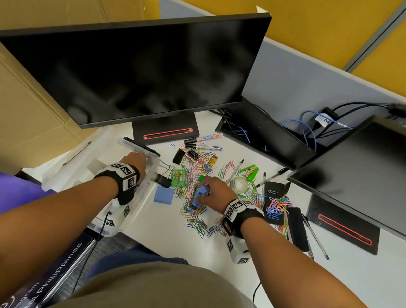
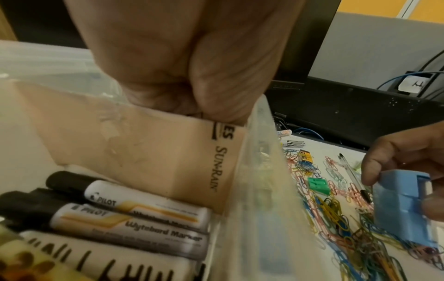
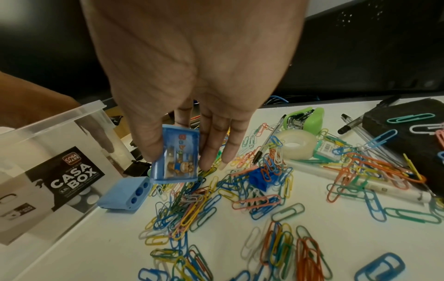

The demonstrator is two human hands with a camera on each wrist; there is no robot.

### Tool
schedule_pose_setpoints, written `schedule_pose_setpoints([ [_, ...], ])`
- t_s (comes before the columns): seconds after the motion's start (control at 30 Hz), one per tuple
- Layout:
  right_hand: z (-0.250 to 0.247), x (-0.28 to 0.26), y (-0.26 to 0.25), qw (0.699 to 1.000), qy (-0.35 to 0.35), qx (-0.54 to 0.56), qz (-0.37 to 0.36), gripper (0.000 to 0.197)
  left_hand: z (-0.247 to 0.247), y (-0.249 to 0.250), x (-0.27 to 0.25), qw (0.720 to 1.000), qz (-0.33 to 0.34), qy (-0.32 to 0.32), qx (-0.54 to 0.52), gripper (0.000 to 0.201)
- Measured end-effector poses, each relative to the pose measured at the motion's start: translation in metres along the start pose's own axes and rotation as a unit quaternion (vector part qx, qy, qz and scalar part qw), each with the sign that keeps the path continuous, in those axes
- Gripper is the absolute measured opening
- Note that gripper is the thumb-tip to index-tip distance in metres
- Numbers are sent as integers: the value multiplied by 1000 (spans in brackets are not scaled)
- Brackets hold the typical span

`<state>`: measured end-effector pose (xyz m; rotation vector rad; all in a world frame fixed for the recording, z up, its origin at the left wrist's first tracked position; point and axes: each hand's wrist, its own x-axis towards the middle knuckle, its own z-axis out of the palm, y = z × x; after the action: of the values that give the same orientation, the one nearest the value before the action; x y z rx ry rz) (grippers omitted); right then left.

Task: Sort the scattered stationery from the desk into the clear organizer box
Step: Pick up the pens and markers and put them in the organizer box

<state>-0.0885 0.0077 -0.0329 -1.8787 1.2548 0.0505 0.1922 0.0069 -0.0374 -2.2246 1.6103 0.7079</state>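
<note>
Bare desk [image 1: 207, 251] lies open nearest the person; paper clips [image 1: 194, 214] and monitors [image 1: 129, 71] crowd beyond.

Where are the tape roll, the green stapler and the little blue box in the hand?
tape roll [image 3: 296, 145], right wrist view, its outer side.
green stapler [image 3: 312, 119], right wrist view, its top.
little blue box [image 3: 179, 157], right wrist view, its clear front.

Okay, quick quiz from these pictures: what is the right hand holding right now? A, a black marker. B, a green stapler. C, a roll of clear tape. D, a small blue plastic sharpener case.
D: the right hand pinches a small blue sharpener case above the paper clips, while the tape roll and green stapler lie untouched on the desk.
</note>
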Motion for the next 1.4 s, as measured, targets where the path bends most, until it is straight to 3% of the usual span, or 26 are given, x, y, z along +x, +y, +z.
schedule_pose_setpoints([
  [0.13,1,2,-1,1000,-3,-2,-3,37,-3,1,-2,998,52,-32,11,33],
  [0.3,-3,2,-5,999,9,17,-31,31,-8,4,-7,996,56,-59,29,30],
  [0.43,-10,8,-14,997,17,31,-70,16,-20,3,-16,995,80,-43,26,28],
  [0.53,-21,12,-30,996,32,27,-80,22,-39,-2,-26,995,85,-43,14,27],
  [0.63,-32,18,-57,994,44,12,-97,37,-62,-14,-34,997,75,-2,-20,24],
  [0.8,-34,39,-109,982,69,24,-177,25,-90,-50,-38,990,41,65,-115,26],
  [1.03,-10,65,-186,975,53,-14,-216,36,-94,-99,-44,986,-28,132,-101,27],
  [1.23,26,96,-230,963,10,-155,-219,28,-89,-127,-46,984,-24,108,-141,27],
  [1.3,35,106,-232,951,-14,-220,-215,21,-90,-132,-47,984,-18,98,-151,25],
  [1.4,42,118,-232,925,-58,-314,-206,28,-89,-133,-48,986,-3,89,-144,25],
])
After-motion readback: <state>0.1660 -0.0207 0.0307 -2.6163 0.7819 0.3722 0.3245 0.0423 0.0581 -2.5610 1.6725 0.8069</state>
